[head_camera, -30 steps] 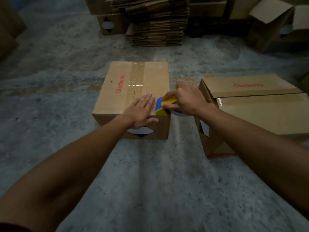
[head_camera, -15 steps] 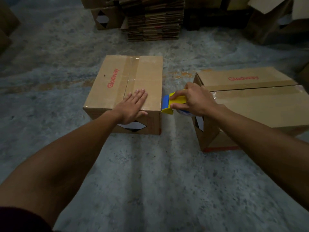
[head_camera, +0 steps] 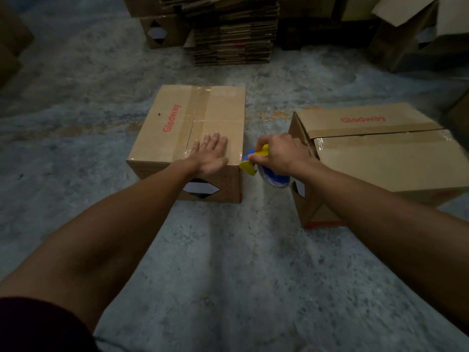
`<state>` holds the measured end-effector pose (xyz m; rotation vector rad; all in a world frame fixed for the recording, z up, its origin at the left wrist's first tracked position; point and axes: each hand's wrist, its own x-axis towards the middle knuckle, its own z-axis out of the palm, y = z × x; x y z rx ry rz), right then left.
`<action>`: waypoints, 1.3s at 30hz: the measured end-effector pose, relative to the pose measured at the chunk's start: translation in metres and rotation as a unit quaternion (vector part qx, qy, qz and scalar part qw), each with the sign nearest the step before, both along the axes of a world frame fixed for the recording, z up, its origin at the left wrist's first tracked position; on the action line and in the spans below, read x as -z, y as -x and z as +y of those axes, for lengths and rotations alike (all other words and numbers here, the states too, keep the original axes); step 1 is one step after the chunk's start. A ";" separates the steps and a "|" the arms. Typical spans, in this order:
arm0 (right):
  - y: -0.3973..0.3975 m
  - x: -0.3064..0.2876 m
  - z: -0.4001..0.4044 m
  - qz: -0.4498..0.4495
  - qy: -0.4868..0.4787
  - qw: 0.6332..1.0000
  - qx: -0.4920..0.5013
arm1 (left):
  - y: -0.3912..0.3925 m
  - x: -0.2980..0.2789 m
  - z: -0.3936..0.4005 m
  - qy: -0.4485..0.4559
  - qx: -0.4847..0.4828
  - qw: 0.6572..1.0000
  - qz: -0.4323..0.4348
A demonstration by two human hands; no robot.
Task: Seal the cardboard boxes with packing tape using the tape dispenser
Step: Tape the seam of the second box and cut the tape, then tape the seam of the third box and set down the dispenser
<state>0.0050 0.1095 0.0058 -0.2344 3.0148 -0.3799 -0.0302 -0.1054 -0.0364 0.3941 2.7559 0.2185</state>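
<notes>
A closed cardboard box point(head_camera: 177, 115) with red lettering stands on the floor at centre, clear tape running along its top seam. My left hand point(head_camera: 210, 158) lies flat on its near right top, fingers spread. My right hand point(head_camera: 281, 156) grips a yellow and blue tape dispenser point(head_camera: 253, 163) with a tape roll, held at the box's near right upper edge. A second, larger cardboard box point(head_camera: 385, 158) stands to the right, flaps closed with tape on its seam.
A stack of flattened cardboard point(head_camera: 233, 31) rises at the back centre, with an assembled box point(head_camera: 160, 29) beside it. An open box point(head_camera: 421, 34) stands at the back right. More cardboard point(head_camera: 10, 47) sits at the far left. Bare concrete floor point(head_camera: 228, 262) lies in front.
My right hand has drawn the dispenser off the box top, over its right edge and slightly down the side. My left hand stayed flat on the box.
</notes>
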 end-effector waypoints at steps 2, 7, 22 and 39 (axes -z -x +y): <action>-0.004 -0.001 0.000 -0.001 0.000 1.000 0.007 | -0.004 0.004 0.010 -0.004 -0.031 1.000 0.002; 0.002 0.017 0.009 -0.141 0.105 0.982 0.064 | -0.008 0.014 0.016 0.011 -0.041 0.998 0.035; 0.016 0.023 0.026 -0.041 0.282 0.930 0.232 | 0.000 0.010 0.066 0.017 -0.187 0.981 0.056; 0.035 -0.020 -0.033 -0.098 0.464 0.837 0.273 | -0.071 -0.013 -0.166 0.092 0.143 0.983 0.063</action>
